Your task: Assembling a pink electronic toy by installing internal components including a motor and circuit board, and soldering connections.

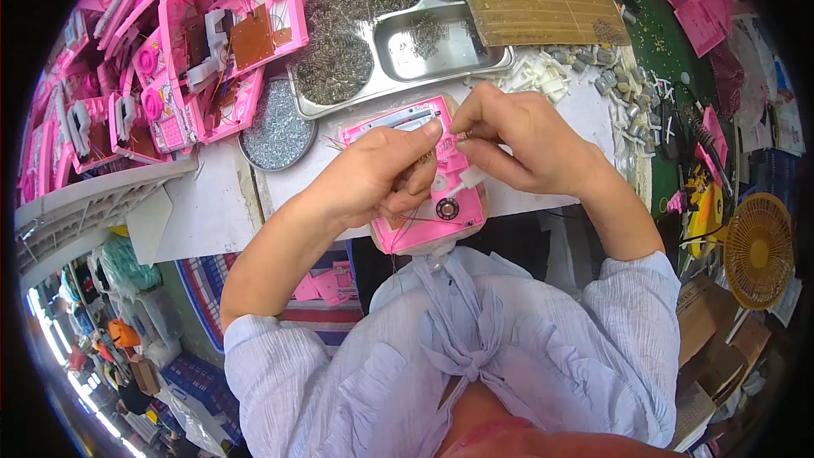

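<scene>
A pink plastic toy housing [411,236] lies on the white table in front of me, with a small round speaker [447,209], thin wires and a grey bar on it. My left hand [386,171] hovers over its left half, fingers curled and thumb pressed against the index finger. Facing it, my right hand [534,142] has its thumb and fingertips closed together over the right edge. Whatever small thing the fingertips hold is too small or hidden to name. A white plastic piece [468,180] sits on the housing just below my right fingers.
Beyond the housing stands a metal tray [386,30] of small springs, partly under a cardboard sheet [543,0]. A round bowl [278,131] of screws is left of it. Pink housings [212,59] pile up far left; white parts [547,76] and small motors [623,89] lie right.
</scene>
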The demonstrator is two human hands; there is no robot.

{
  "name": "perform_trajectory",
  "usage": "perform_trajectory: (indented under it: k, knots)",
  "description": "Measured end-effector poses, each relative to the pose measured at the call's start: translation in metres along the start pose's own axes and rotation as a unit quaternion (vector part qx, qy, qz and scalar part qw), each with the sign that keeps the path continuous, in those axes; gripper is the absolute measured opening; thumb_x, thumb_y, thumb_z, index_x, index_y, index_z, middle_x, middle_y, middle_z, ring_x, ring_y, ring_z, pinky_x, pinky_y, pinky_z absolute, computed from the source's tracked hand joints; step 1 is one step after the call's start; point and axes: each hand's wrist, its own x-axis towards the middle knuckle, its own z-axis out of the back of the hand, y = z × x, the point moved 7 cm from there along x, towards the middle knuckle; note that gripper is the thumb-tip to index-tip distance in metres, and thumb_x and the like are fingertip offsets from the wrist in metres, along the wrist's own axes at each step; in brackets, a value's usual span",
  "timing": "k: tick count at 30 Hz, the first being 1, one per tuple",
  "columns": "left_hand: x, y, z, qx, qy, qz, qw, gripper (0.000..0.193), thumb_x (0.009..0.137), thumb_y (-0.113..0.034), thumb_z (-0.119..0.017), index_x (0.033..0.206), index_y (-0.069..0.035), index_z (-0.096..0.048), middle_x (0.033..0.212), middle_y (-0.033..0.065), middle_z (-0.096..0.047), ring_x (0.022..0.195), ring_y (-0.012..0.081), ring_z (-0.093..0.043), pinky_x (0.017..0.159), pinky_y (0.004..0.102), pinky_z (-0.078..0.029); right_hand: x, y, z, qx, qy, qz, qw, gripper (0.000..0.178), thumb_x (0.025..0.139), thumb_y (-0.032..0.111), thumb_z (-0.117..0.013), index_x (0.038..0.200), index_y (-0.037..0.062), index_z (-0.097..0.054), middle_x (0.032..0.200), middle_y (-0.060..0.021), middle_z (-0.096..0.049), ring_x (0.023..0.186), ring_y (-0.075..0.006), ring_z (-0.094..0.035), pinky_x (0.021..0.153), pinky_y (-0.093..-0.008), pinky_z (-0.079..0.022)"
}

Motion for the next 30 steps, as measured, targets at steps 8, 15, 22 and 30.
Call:
perform_trajectory:
  k: [8, 15, 22, 30]
  knots:
    - [0.007, -0.010, -0.001, -0.097, 0.000, 0.008, 0.995, 0.041, 0.106, -0.038, -0.055, 0.081, -0.006, -0.057, 0.060, 0.0024, -0.053, 0.043, 0.0058, -0.030, 0.042, 0.0222, -0.023, 0.006, 0.005, 0.007, -0.142, -0.105, 0.109, 0.978, 0.019, 0.084, 0.007, -0.074, 0.096, 0.0065, -0.059, 0.069, -0.0074, -0.063, 0.062, -0.0235, -0.066, 0.052, -0.0340, -0.049]
    - [-0.016, -0.063, -0.002, 0.498, -0.207, -0.308, 0.783, 0.015, 0.091, -0.016, -0.074, 0.086, -0.003, -0.066, 0.071, 0.0053, -0.063, 0.060, 0.0146, -0.060, 0.054, 0.0293, -0.045, 0.007, -0.042, -0.008, 0.299, 0.075, -0.273, 0.911, 0.022, 0.098, 0.022, -0.068, 0.107, 0.0025, -0.068, 0.066, 0.0070, -0.058, 0.056, -0.0009, -0.049, 0.049, -0.0230, -0.035]
    - [-0.010, -0.058, -0.007, 0.552, -0.149, -0.317, 0.757, 0.020, 0.095, -0.019, -0.069, 0.084, -0.002, -0.064, 0.067, 0.0060, -0.058, 0.058, 0.0197, -0.059, 0.054, 0.0349, -0.046, 0.010, -0.054, -0.023, 0.273, 0.118, -0.203, 0.933, 0.027, 0.105, 0.028, -0.059, 0.104, 0.0024, -0.069, 0.072, 0.0041, -0.060, 0.065, -0.0060, -0.051, 0.058, -0.0251, -0.039]
    - [0.016, -0.032, 0.034, 0.088, -0.087, -0.044, 0.991, 0.039, 0.107, -0.035, -0.054, 0.091, -0.001, -0.066, 0.061, -0.0021, -0.055, 0.047, 0.0043, -0.041, 0.044, 0.0228, -0.031, 0.027, -0.042, 0.013, -0.184, -0.004, -0.047, 0.982, 0.020, 0.097, 0.023, -0.062, 0.113, 0.0105, -0.064, 0.067, -0.0097, -0.065, 0.062, -0.0281, -0.065, 0.057, -0.0391, -0.048]
